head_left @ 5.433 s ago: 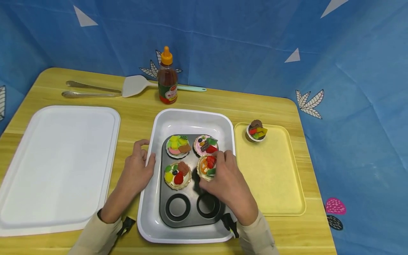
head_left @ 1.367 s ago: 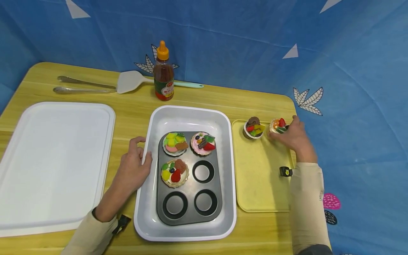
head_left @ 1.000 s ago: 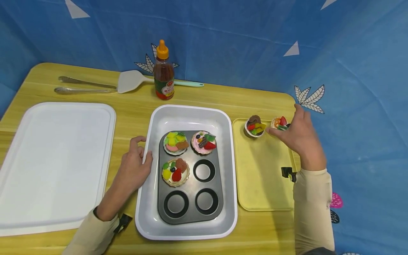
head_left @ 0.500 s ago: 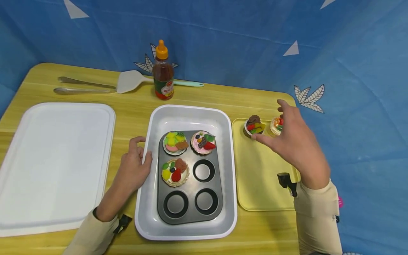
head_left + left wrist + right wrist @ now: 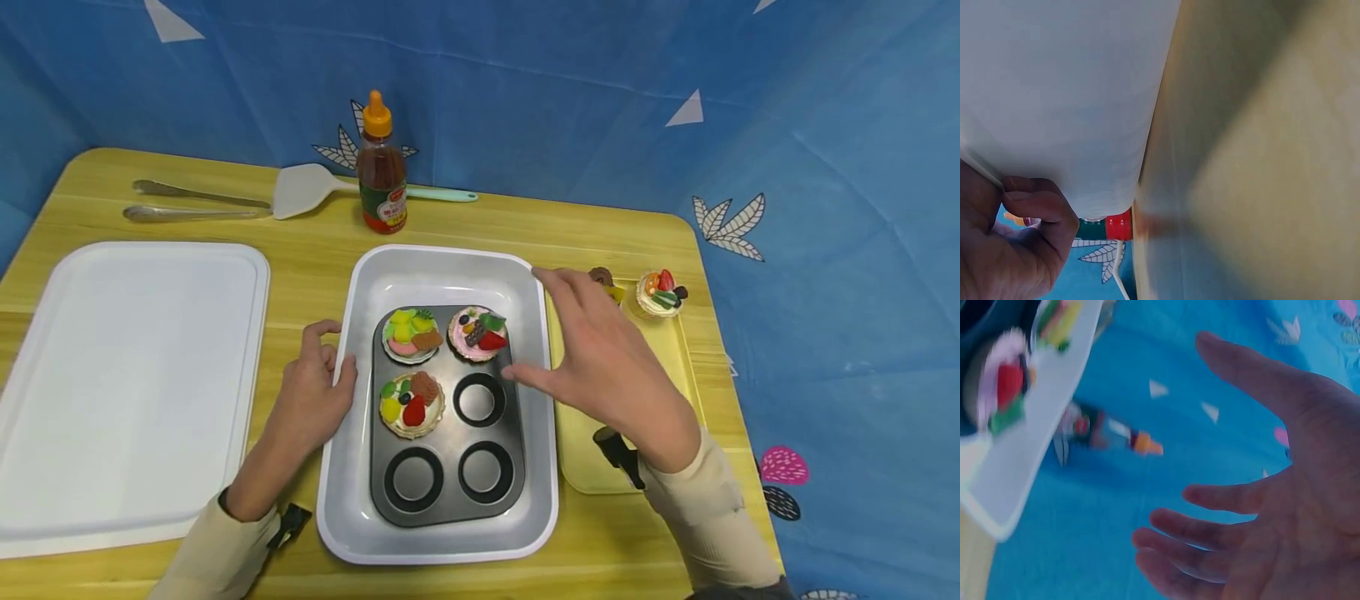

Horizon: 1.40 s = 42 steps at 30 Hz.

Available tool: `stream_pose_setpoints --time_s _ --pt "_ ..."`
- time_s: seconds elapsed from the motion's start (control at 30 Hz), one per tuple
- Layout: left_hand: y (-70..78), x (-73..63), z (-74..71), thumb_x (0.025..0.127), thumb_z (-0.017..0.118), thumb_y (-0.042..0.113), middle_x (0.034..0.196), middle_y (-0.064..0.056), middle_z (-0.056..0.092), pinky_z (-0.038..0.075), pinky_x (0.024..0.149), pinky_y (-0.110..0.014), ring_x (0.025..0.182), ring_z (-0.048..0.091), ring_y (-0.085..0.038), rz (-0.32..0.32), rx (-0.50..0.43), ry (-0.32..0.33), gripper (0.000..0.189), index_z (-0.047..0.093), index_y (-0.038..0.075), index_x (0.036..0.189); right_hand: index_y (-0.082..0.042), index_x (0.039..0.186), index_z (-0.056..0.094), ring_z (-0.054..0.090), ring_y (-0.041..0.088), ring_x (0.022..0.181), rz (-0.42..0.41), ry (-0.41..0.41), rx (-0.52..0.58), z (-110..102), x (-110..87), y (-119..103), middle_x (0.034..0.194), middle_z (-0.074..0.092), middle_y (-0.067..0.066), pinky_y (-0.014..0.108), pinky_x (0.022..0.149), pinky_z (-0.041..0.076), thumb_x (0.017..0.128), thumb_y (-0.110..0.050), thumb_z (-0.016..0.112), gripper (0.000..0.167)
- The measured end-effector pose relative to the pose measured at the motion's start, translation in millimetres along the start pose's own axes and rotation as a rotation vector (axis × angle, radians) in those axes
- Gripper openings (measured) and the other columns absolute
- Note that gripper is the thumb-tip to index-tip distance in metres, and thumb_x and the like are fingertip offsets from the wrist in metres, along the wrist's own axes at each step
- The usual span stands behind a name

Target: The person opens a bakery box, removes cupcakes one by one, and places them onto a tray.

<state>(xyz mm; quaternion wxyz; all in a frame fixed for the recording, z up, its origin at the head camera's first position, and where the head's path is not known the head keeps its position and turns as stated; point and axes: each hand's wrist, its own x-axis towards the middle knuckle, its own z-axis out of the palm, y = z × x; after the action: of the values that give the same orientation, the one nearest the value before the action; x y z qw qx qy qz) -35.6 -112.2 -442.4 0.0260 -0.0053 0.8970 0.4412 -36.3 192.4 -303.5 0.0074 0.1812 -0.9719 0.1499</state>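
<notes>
My left hand (image 5: 313,392) grips the left rim of a deep white tray (image 5: 442,557), its curled fingers at the edge in the left wrist view. Inside lies a dark muffin tin (image 5: 447,492) bearing a pink-topped cupcake (image 5: 477,334), a green-and-yellow one (image 5: 412,336) and a cream one with a strawberry (image 5: 412,405); its other cups are bare. Over the tray's right rim hovers my right hand (image 5: 611,367), fingers spread, holding nothing. On the yellow tray (image 5: 600,475) stands a fruit-topped cupcake (image 5: 660,296). Beside it, a chocolate cupcake (image 5: 602,276) is mostly hidden by my right hand.
To the left lies a flat white tray (image 5: 135,383). Along the back are a sauce bottle (image 5: 383,187), a spatula (image 5: 303,190) and two metal-handled utensils (image 5: 191,214). A blue cloth (image 5: 540,100) hangs behind the wooden table (image 5: 615,237).
My right hand carried the fruit-topped cupcake from the muffin tin to the yellow tray, let go of it, and came back left toward the tin. My left hand stayed at the rim.
</notes>
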Motion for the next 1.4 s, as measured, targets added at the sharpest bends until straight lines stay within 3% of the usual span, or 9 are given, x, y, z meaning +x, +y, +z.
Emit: stream_pose_setpoints --time_s 0.37,0.6,0.8,0.93,1.4 --pt "0.2 3.3 0.7 0.099 0.054 0.012 0.069 -0.007 0.058 0.049 0.051 -0.033 0.056 0.056 -0.019 0.003 -0.023 -0.007 0.046 0.036 0.000 0.139 -0.012 0.146 0.044 0.055 0.026 0.110 -0.190 -0.166 0.022 51 15.5 -40 0.136 0.048 0.010 0.044 0.092 0.049 0.072 -0.054 0.085 0.094" --pt "1.0 4.6 0.5 0.099 0.054 0.013 0.068 -0.006 0.057 0.049 0.051 -0.032 0.056 0.056 -0.019 0.000 -0.021 -0.002 0.046 0.036 0.001 0.139 -0.013 0.147 0.047 0.055 0.022 0.111 -0.241 -0.314 0.050 77 24.0 -54 0.137 0.048 0.009 0.041 0.086 0.053 0.074 -0.055 0.084 0.092" --pt "2.4 4.4 -0.8 0.100 0.053 0.012 0.069 -0.006 0.058 0.048 0.052 -0.031 0.056 0.055 -0.017 0.006 -0.029 -0.011 0.045 0.036 0.001 0.140 -0.011 0.143 0.050 0.054 0.025 0.115 -0.268 -0.407 -0.048 95 28.7 -65 0.146 0.040 0.011 0.040 0.083 0.054 0.074 -0.057 0.082 0.088" --pt "1.9 2.9 -0.8 0.100 0.053 0.012 0.069 -0.006 0.058 0.048 0.052 -0.031 0.056 0.055 -0.017 0.014 -0.021 -0.016 0.045 0.036 0.001 0.139 -0.013 0.144 0.047 0.052 0.025 0.119 -0.281 -0.463 -0.115 105 28.0 -71 0.143 0.042 0.011 0.043 0.089 0.052 0.075 -0.059 0.081 0.089" --pt "-1.9 -0.4 -1.1 0.099 0.054 0.012 0.069 -0.005 0.058 0.046 0.051 -0.031 0.055 0.053 -0.016 0.016 -0.024 -0.003 0.043 0.037 0.003 0.138 -0.014 0.139 0.051 0.053 0.024 0.107 -0.341 -0.423 -0.199 116 26.7 -78 0.129 0.049 0.007 0.036 0.077 0.051 0.075 -0.059 0.081 0.083"
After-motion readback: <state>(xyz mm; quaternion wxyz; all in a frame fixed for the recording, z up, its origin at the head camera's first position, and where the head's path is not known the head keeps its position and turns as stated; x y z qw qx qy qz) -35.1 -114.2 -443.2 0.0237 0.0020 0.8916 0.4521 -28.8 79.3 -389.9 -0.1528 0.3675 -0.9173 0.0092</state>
